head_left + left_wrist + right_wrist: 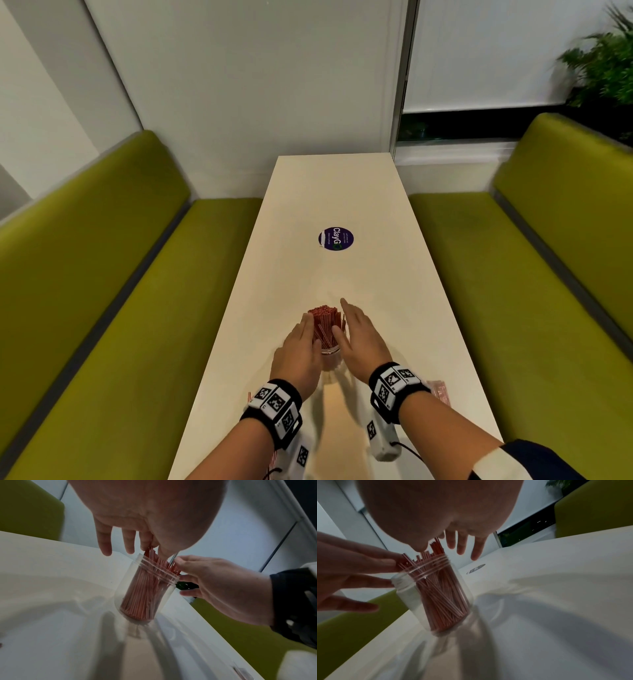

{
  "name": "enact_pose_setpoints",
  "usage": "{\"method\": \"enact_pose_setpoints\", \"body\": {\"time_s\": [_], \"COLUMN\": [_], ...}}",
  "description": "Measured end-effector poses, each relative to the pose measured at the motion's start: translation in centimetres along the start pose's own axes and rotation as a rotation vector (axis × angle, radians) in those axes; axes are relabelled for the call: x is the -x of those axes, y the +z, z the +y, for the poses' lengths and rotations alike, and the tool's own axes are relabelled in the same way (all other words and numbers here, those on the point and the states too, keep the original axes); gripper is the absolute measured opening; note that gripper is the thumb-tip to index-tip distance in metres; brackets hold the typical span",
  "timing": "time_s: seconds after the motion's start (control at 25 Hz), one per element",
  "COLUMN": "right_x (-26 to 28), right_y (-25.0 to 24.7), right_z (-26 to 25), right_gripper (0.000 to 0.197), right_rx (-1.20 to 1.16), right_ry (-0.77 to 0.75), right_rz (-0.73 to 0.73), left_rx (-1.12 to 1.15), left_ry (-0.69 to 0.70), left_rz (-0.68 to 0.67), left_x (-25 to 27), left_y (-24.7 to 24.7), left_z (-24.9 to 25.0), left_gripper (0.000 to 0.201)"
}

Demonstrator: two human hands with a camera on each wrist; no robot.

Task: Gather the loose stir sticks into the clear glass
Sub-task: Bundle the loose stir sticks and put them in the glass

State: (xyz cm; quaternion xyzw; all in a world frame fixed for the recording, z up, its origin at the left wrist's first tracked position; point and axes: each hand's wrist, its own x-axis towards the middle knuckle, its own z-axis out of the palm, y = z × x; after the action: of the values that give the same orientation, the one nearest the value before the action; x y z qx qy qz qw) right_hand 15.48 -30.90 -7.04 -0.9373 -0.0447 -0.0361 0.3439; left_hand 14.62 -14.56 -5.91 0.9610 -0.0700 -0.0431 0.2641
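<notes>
Late step, by the look of it: tidying the bundle already standing in the jar. Clear glass point(330, 353) upright on the tabletop point(342, 192), near the front edge, between both hands. Stir sticks point(323, 323) packed inside, red-and-white, tops fanning out above the threaded rim, leaning toward the left side in the wrist views.

Left hand point(298, 353) flat against the left of the bundle, fingers straight, fingertips point(392, 562) touching stick tops just above the rim; holding nothing. Right hand point(359, 337) spread wide on the right side, fingers extended past the glass, thumb down at the stick tops; grasping nothing as far as visible.

A few more sticks point(438, 392) lying on the tabletop behind the right wrist, possibly wrapped, too blurred to tell. Something red-striped beside the left wrist too, mostly hidden.

Judgement: task mostly done, leftovers remaining. Next move likely calls for squeezing tops inward so none tip out, steadying the glass, then reaching back for the strays and dropping them in endwise.
</notes>
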Motion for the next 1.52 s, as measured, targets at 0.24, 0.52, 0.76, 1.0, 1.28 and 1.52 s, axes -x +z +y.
{"method": "enact_pose_setpoints", "body": {"time_s": [0.24, 0.52, 0.76, 1.0, 1.28, 1.52], "right_x": [-0.5, -2.7, -2.6, 1.8, 10.0, 9.9], "right_y": [1.3, -0.4, -1.3, -1.1, 5.0, 11.1], "right_z": [-0.5, -0.2, -0.2, -0.6, -3.7, -9.9], "right_gripper": [0.060, 0.038, 0.028, 0.041, 0.020, 0.061], "right_rx": [-0.150, -0.051, -0.073, -0.264, -0.285, 0.080], "right_ry": [0.068, 0.189, 0.227, 0.382, 0.526, 0.405], "right_rz": [-0.151, -0.011, -0.028, 0.173, -0.088, -0.435], "left_rx": [0.153, 0.155, 0.214, 0.308, 0.372, 0.269], "left_ry": [-0.060, -0.131, -0.072, -0.071, -0.349, -0.465], "left_rz": [0.071, 0.018, 0.010, 0.101, 0.058, -0.008], "left_x": [-2.0, -4.5, -3.7, -0.4, 6.9, 11.2], "left_y": [-1.1, -2.4, -2.6, -4.1, -4.0, -1.9], "left_z": [0.3, -0.7, -0.9, -2.8, -8.9, -12.8], "left_gripper": [0.067, 0.058, 0.054, 0.034, 0.010, 0.015]}}
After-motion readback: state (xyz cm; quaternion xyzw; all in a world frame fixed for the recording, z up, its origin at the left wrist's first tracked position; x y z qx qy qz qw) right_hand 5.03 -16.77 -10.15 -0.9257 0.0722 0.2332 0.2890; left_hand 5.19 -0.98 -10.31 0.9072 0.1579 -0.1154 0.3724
